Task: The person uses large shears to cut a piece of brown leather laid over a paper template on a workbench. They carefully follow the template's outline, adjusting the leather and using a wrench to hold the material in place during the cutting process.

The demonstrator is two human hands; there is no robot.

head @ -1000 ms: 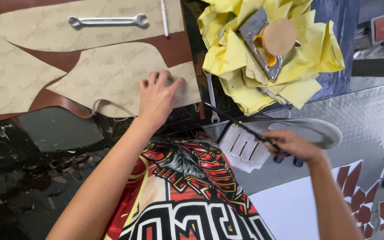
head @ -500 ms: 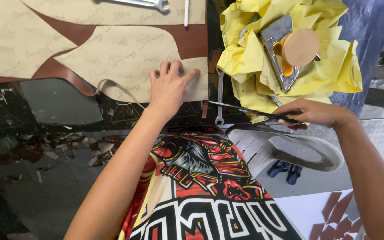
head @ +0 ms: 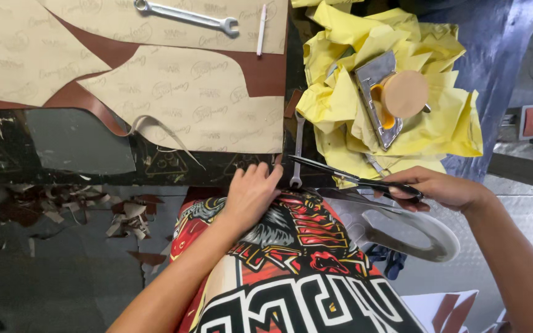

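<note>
Head view shows your right hand (head: 442,188) closed around the scissors (head: 353,179), blades parted, long axis pointing left toward the paper pattern (head: 198,102) at the table's near edge, beside your loosely curled left hand (head: 251,194).

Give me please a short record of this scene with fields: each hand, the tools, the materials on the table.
left hand: flat at the table edge, below the paper pattern, holding nothing
right hand: grips the scissors, blades pointing toward the left hand
tools: one wrench on the upper pattern, one small wrench near the scissors tip
materials: brown leather under the patterns, yellow paper at the right
</note>
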